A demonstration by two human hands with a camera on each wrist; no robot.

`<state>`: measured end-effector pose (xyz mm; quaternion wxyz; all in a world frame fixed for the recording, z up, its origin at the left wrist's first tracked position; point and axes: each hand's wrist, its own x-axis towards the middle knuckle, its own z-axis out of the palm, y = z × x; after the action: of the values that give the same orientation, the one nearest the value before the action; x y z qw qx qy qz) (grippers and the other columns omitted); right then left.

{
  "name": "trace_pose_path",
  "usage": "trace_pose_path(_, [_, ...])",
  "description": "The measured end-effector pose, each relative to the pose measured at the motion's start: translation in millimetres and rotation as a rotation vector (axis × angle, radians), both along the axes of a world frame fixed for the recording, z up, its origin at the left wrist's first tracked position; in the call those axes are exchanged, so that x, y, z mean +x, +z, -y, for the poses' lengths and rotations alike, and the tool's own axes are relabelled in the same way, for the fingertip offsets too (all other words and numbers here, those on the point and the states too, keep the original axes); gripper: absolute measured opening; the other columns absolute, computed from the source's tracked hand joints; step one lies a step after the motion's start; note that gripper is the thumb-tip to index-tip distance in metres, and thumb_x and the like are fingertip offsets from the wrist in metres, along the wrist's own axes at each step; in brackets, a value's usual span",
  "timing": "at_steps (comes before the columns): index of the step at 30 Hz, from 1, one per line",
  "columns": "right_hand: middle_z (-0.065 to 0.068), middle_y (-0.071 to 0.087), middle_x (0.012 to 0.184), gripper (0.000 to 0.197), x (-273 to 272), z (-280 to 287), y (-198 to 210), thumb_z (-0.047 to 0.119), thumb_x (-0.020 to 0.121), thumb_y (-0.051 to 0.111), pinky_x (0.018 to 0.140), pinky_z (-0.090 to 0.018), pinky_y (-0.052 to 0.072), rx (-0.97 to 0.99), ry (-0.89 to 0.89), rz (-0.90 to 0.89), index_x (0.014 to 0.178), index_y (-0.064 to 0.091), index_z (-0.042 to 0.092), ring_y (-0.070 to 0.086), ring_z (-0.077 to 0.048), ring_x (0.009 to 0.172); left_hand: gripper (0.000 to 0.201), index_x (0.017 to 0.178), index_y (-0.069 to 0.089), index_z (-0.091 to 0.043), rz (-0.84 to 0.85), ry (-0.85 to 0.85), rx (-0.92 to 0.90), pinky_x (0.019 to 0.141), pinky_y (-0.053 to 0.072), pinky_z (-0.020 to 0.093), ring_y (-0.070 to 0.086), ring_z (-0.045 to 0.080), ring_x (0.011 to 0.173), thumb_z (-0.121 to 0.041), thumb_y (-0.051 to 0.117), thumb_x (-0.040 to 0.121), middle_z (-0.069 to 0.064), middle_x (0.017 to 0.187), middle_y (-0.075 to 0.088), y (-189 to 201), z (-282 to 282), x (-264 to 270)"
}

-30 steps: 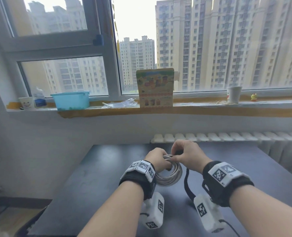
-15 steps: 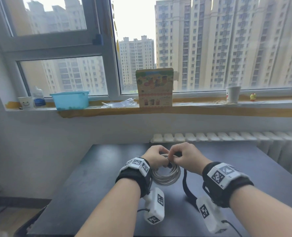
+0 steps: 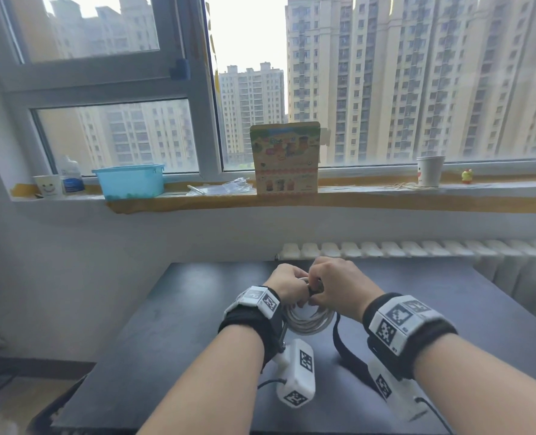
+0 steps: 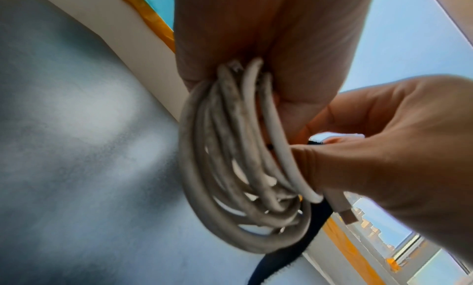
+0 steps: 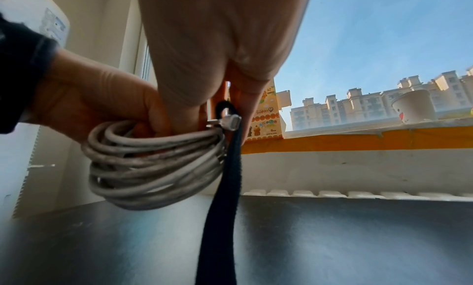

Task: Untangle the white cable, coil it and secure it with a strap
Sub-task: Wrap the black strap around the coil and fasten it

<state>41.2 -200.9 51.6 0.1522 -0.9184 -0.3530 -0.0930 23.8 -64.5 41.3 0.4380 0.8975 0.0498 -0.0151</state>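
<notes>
While both hands work above the far middle of the dark matte table, there is one coil of grubby white round cable held clear of the tabletop, wound in about seven or eight loops, though the blurred overlap makes the count unsure. The left hand has its fingers curled round the top of the coil, clamping the loops together. The right hand pinches one long black fabric strap against the coil beside a silver-tipped white plug; the strap's folded top sits between finger and thumb and its tail hangs down towards the table. A second plug pokes out under the right hand in the left wrist view. On the windowsill stand two white paper cups, one turquoise plastic tub, one colourful cardboard box and one white bottle. From the head view the fingertips are hidden behind the knuckles.
</notes>
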Motion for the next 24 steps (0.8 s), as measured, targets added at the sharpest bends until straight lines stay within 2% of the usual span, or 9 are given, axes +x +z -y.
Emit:
trace_pose_path(3, [0.002, 0.061, 0.097, 0.007, 0, -1, -5, 0.019, 0.076, 0.07, 0.084, -0.029, 0.046, 0.033, -0.003, 0.019, 0.074, 0.064, 0.016, 0.059, -0.021, 0.092, 0.035, 0.073, 0.065, -0.017, 0.005, 0.001, 0.002, 0.037, 0.031, 0.012, 0.04, 0.01, 0.039, 0.015, 0.052, 0.066, 0.001, 0.049, 0.049, 0, -1, 1])
trace_pose_path(6, [0.003, 0.061, 0.102, 0.008, -2, -2, -10, 0.02, 0.08, 0.061, 0.083, -0.032, 0.047, 0.076, -0.014, 0.047, 0.077, 0.066, 0.015, 0.058, -0.021, 0.094, 0.034, 0.087, 0.064, -0.017, 0.009, -0.016, -0.002, 0.042, 0.036, 0.015, 0.043, 0.012, 0.047, 0.011, 0.059, 0.069, 0.001, 0.059, 0.051, 0, -3, 2])
trace_pose_path(10, [0.004, 0.055, 0.108, 0.013, 0, -1, -15, 0.021, 0.085, 0.054, 0.08, -0.031, 0.046, 0.059, -0.015, 0.03, 0.085, 0.066, 0.017, 0.056, -0.019, 0.099, 0.037, 0.098, 0.059, -0.019, 0.067, -0.015, 0.04, 0.069, 0.05, 0.029, 0.057, 0.017, 0.072, -0.001, 0.068, 0.067, 0.001, 0.08, 0.061, -6, -2, 6])
trace_pose_path(12, [0.002, 0.055, 0.106, 0.011, 4, -1, -17, 0.018, 0.086, 0.056, 0.081, -0.027, 0.04, 0.131, -0.005, -0.041, 0.085, 0.067, 0.016, 0.054, -0.018, 0.102, 0.037, 0.102, 0.058, -0.02, 0.078, -0.036, 0.071, 0.077, 0.05, 0.028, 0.06, 0.017, 0.079, -0.005, 0.068, 0.07, 0.0, 0.085, 0.062, -7, -2, 8])
trace_pose_path(15, [0.001, 0.056, 0.099, 0.006, 8, 1, -16, 0.018, 0.086, 0.058, 0.084, -0.029, 0.037, 0.239, -0.03, -0.065, 0.085, 0.064, 0.017, 0.051, -0.019, 0.102, 0.034, 0.094, 0.058, -0.024, 0.082, -0.08, 0.077, 0.087, 0.054, 0.038, 0.065, 0.023, 0.091, -0.019, 0.067, 0.061, 0.004, 0.092, 0.067, -9, -2, 10])
trace_pose_path(17, [0.004, 0.056, 0.097, 0.005, 8, 2, -16, 0.021, 0.087, 0.058, 0.089, -0.034, 0.036, 0.228, -0.048, -0.002, 0.086, 0.063, 0.02, 0.046, -0.018, 0.101, 0.031, 0.09, 0.058, -0.022, 0.084, -0.095, 0.118, 0.087, 0.054, 0.041, 0.064, 0.021, 0.086, -0.024, 0.065, 0.06, 0.003, 0.088, 0.066, -9, -1, 12])
trace_pose_path(21, [0.009, 0.052, 0.096, 0.008, 8, 3, -14, 0.02, 0.088, 0.06, 0.088, -0.029, 0.034, 0.305, -0.021, 0.024, 0.081, 0.063, 0.022, 0.042, -0.014, 0.096, 0.016, 0.094, 0.06, -0.013, 0.112, -0.151, 0.19, 0.068, 0.044, 0.029, 0.052, 0.018, 0.074, -0.014, 0.063, 0.079, -0.002, 0.076, 0.057, -3, 1, 8])
trace_pose_path(23, [0.012, 0.049, 0.084, 0.013, 8, 3, -14, 0.016, 0.088, 0.058, 0.079, -0.025, 0.032, 0.35, -0.019, 0.021, 0.077, 0.058, 0.024, 0.043, -0.014, 0.089, 0.019, 0.1, 0.06, -0.009, 0.112, -0.18, 0.228, 0.071, 0.045, 0.031, 0.054, 0.018, 0.078, -0.013, 0.063, 0.081, 0.002, 0.083, 0.06, -2, 2, 8])
trace_pose_path(24, [0.014, 0.048, 0.079, 0.013, 7, 3, -14, 0.015, 0.088, 0.057, 0.075, -0.025, 0.03, 0.343, -0.025, 0.028, 0.078, 0.057, 0.023, 0.043, -0.015, 0.086, 0.023, 0.103, 0.06, -0.008, 0.106, -0.196, 0.243, 0.077, 0.048, 0.033, 0.056, 0.018, 0.082, -0.013, 0.063, 0.081, 0.004, 0.088, 0.061, -3, 2, 8])
